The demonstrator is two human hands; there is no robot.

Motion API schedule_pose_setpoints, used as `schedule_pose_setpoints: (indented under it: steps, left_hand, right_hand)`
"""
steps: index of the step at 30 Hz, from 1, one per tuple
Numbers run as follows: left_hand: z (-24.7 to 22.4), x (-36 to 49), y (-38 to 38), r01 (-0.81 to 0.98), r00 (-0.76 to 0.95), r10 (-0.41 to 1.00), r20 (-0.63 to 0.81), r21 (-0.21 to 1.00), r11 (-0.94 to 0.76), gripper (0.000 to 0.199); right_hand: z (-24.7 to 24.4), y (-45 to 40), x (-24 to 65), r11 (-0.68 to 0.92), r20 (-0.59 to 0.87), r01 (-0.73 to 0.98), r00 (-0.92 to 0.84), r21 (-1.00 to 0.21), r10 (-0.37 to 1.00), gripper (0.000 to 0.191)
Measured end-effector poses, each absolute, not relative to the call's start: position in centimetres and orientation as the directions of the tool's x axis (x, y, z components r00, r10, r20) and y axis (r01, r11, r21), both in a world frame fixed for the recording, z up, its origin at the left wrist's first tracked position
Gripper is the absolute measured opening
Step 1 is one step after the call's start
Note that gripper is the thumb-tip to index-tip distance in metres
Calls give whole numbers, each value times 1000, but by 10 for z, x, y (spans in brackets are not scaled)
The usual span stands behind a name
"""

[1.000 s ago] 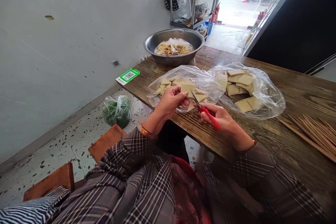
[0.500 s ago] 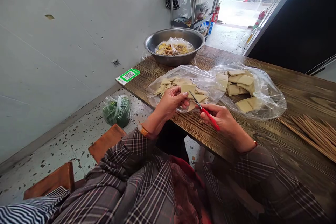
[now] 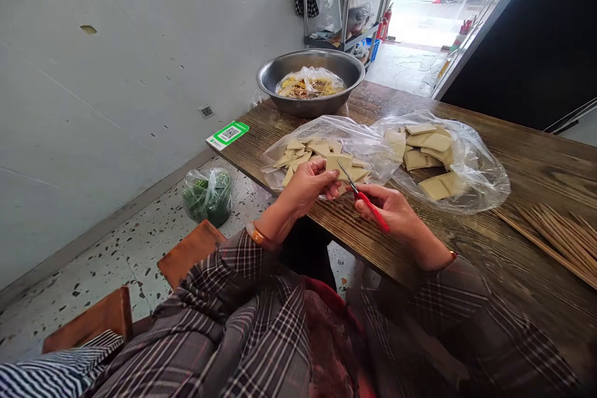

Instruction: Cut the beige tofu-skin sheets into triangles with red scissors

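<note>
Between the thumb and fingers of my left hand (image 3: 310, 183) is a pale square tofu sheet (image 3: 339, 163), held upright above the near plastic bag. My right hand (image 3: 392, 211) grips red-handled scissors (image 3: 372, 208), their blades pointing up and left against the sheet. Beneath and behind my hands lies a clear plastic bag (image 3: 359, 130) with many cut tofu pieces (image 3: 298, 154) on it. To the right, a second clear bag (image 3: 487, 168) holds larger stacked tofu sheets (image 3: 436, 143). Whether the blades have cut into the held sheet is too small to tell.
A steel basin (image 3: 310, 109) with a bagged yellowish food stands at the table's far end. Wooden skewers (image 3: 559, 239) lie at the right. A green code card (image 3: 228, 134) sits on the left corner. On the floor are bagged greens (image 3: 208, 196) beside wooden stools (image 3: 191, 252).
My left hand has shifted slightly to the right with the tofu sheet, closer to the scissors. My right hand has barely moved.
</note>
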State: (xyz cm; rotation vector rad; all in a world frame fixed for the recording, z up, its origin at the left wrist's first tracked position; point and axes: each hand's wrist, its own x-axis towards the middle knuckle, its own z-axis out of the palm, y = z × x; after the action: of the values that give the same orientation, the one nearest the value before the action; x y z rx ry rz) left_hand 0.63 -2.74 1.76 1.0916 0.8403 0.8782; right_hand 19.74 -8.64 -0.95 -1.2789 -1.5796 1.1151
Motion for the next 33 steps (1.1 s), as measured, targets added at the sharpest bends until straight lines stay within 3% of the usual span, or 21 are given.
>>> schedule_pose_setpoints:
  steps: [12,17,33]
  left_hand:
    - [12,2,-22,-217,415,904,-101,954,207,33]
    - [12,-1,-22,-160,394,916,-75,976,149,38]
    - [14,-1,-23,-119,483,867,-121,972,202,34]
  right_hand:
    - [-13,-84,197,185,150,342,-126,-921,981,42]
    - [-16,-84,197,182,146,356,-123,-917,981,43]
    - [-15,-84,199,195,158,382,-126,-903,979,40]
